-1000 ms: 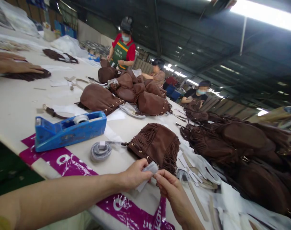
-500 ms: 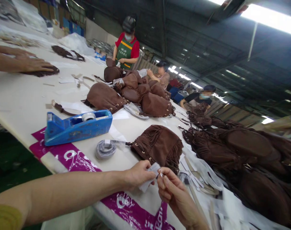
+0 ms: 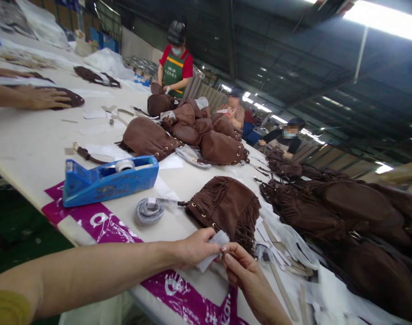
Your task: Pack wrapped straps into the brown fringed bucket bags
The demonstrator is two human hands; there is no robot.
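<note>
We logged the left hand gripping a folded, translucent whitish wrap at lower centre, right hand pinching its end (contents hidden). Brown fringed drawstring bag lay just above; grey wrapped coil, left, was already banded. Held wrap seemed unfinished.

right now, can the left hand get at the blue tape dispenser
Probably not straight away: the left hand is pinching a pale wrapping. Nothing seems to cover the blue tape dispenser, though, so with that grip freed the way looks open.
</note>
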